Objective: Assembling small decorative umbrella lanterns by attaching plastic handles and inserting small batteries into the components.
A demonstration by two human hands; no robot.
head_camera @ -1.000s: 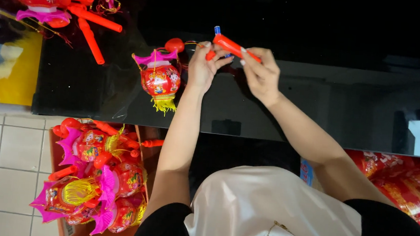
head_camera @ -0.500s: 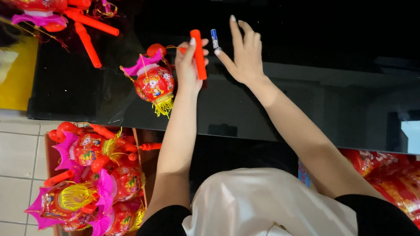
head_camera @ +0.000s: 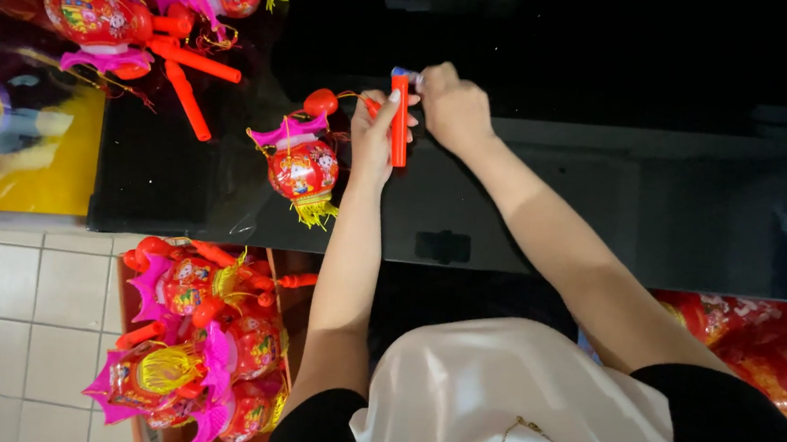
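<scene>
Red handle (head_camera: pixel 399 123) is gripped in the left hand (head_camera: pixel 374 135), its lantern (head_camera: pixel 302 169) attached; right hand (head_camera: pixel 454 109) pinches the blue tip (head_camera: pixel 403 73), apparently unfinished. Finished lanterns (head_camera: pixel 120 12) lie on the desk (head_camera: pixel 554 206).

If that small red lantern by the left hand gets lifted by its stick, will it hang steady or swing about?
The red lantern looks thin-shelled and hollow, so probably light and easily crushed. It seems tied to the orange stick in the left hand by a thin cord, so it would likely dangle and swing. Its yellow tassel looks floppy and may snag.
</scene>
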